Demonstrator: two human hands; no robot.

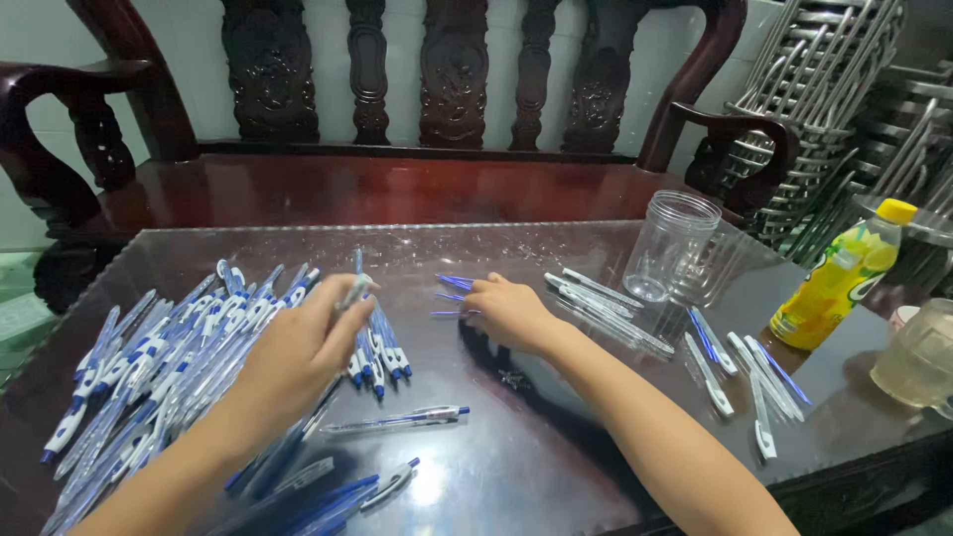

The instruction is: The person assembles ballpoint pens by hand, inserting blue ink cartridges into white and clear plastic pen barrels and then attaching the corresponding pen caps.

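**penpile_guy:** Here's my setup. My left hand (303, 342) is pinched shut on a pen barrel (352, 294), holding it up just above the big heap of blue-and-white pens (149, 367) on the left side of the glass table top (556, 437). My right hand (511, 313) is flat-ish, fingers curled down onto a few thin blue refills (452, 283) near the middle of the table. From this angle I can't tell if I've actually got one pinched or am just touching them.

**tabletop_tina:** That glass looks slick. Anything rolling off?

**penpile_guy:** That's my worry. The loose pens (397, 419) near my edge lie by themselves, and my left forearm hangs right over them, so I reckon one careless sweep sends them to the floor. Same on the right: a scatter of pen parts (740, 372) sits near the table's edge, next to the yellow drink bottle (844, 278).

**tabletop_tina:** And the jar?

**penpile_guy:** The clear plastic jar (670, 243) stands upright and looks empty and light, just beyond a row of clear barrels (601, 303). If my right arm swings out wide, I'd guess it tips straight over. The refills are skinny too, so they'd be easy to bend or flick away if I press too hard. There's also a glass mug (918, 357) at the far right, well apart from my hands, so less of a risk.
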